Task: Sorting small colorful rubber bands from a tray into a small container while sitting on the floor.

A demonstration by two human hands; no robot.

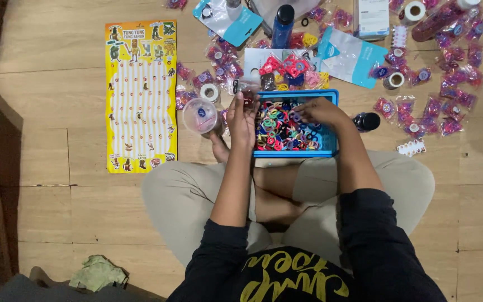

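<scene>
We sit cross-legged on the floor with a blue tray [331,98] of coloured hair ties [278,131] before our knees. Our left hand [242,114] pinches something small at the tray's left rim; our right hand [320,110] rests fingers-down among the ties, its grip unclear

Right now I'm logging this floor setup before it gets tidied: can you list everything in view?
blue tray: one, before the crossed legs, full of mixed-colour hair ties
yellow poster: one, flat on the floor, far left
clear cup: one, left of the tray
small packets: many, pink and purple, scattered above and right of the tray
tape rolls: several, white
blue bottle: one, dark cap, top centre
green cloth: one, crumpled, bottom left
left hand: at the tray's left edge
right hand: in the hair ties
</scene>
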